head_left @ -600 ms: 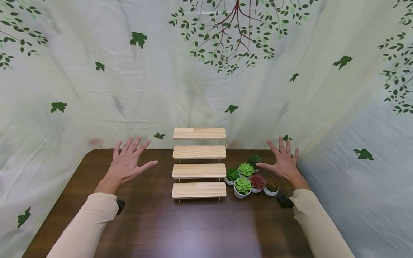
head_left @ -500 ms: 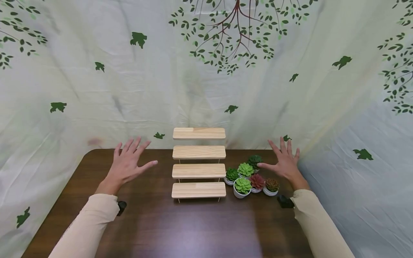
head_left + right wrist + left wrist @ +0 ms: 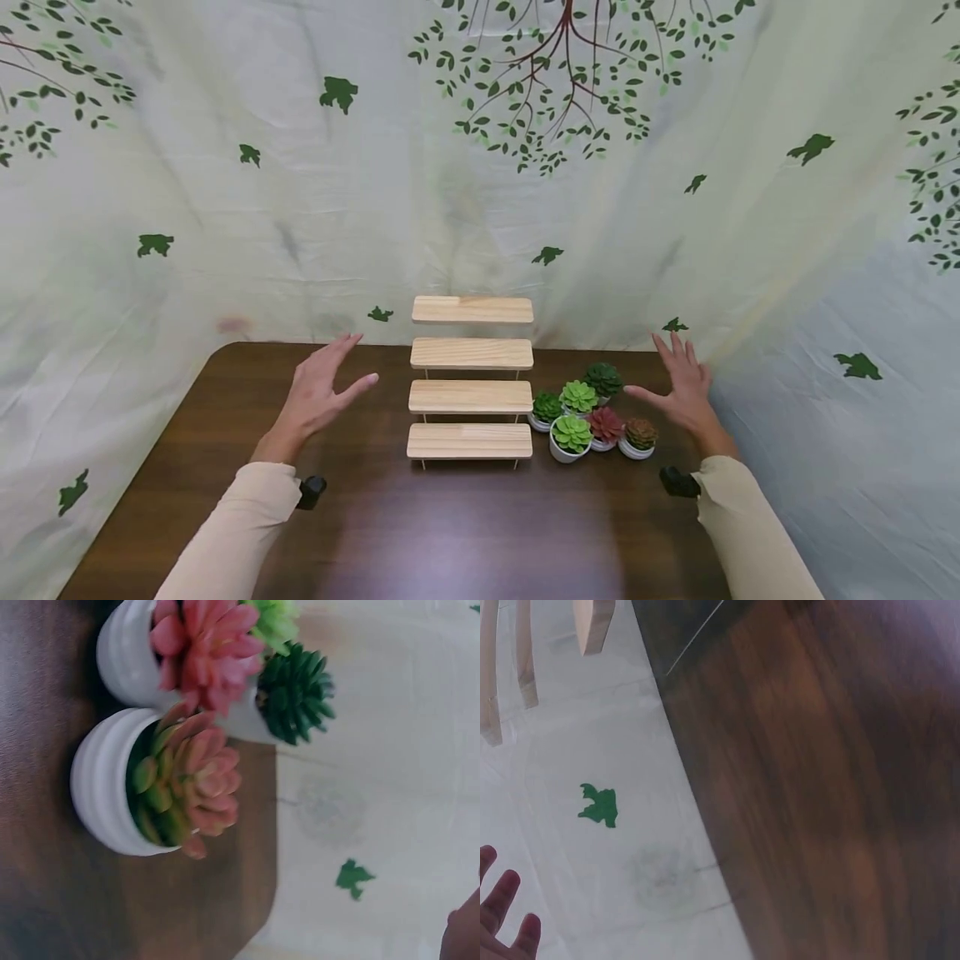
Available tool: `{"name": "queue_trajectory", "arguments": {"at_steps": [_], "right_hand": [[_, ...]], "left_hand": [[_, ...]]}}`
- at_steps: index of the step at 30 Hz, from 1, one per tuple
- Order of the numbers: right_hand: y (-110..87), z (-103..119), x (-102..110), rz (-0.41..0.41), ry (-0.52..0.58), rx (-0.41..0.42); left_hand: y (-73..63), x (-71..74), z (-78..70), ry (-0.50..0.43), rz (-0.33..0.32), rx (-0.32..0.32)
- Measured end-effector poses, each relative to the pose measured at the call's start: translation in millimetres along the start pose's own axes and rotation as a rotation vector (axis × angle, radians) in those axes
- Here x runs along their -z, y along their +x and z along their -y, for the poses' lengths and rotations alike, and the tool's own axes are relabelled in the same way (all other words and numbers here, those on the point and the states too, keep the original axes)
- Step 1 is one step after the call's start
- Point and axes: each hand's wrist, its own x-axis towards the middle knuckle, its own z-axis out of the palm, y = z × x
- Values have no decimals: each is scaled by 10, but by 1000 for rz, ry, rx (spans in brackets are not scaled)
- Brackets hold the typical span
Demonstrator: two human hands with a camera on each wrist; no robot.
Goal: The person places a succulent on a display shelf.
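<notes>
In the head view my left hand [image 3: 313,398] is held over the table to the left of a tiered wooden shelf [image 3: 470,397], fingers extended, thumb apart. My right hand [image 3: 684,397] hovers on the other side with its fingers spread, touching nothing. Its thumb points at the dark green succulent [image 3: 602,380]. Several small succulents in white pots cluster right of the shelf, among them a bright green one [image 3: 572,434], a red one [image 3: 606,424] and a reddish-brown one [image 3: 196,780]. Left fingertips [image 3: 502,900] show at the left wrist view's lower corner.
The dark brown table [image 3: 480,533] reaches back to a pale cloth [image 3: 300,208] printed with leaves and branches. Its right side borders another stretch of cloth. Black wrist cameras sit at both cuffs, the left one [image 3: 311,492] and the right one [image 3: 678,482].
The head view has shifted slightly, moving the scene right. My left hand has turned, its fingers now closer together and slanting toward the shelf. My right hand has drifted right, away from the succulents.
</notes>
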Motion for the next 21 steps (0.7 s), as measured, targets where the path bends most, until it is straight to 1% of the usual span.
{"name": "queue_trajectory", "arguments": {"at_steps": [2, 5, 7, 9, 12, 14, 18, 21], "right_hand": [[-37, -46, -13, -3, 34, -5], [-107, -114, -32, -8, 101, -37], [-155, -164, -48, -2, 156, -82], [-209, -207, -75, 16, 216, -147], [-290, -251, -125, 35, 295, -236], [-342, -286, -170, 34, 334, -263], [-428, -357, -263, 9, 376, -256], [-480, -403, -335, 6, 404, -264]], "left_hand": [[-35, -34, 2, -72, 0, 24], [-87, -97, 1, -187, 16, 101], [-123, -152, -3, -268, 16, 154], [-162, -219, 7, -342, 2, 193], [-222, -313, 17, -456, -29, 215], [-261, -367, 20, -523, -41, 224], [-335, -454, 6, -654, -71, 259], [-390, -523, 11, -734, -106, 287]]}}
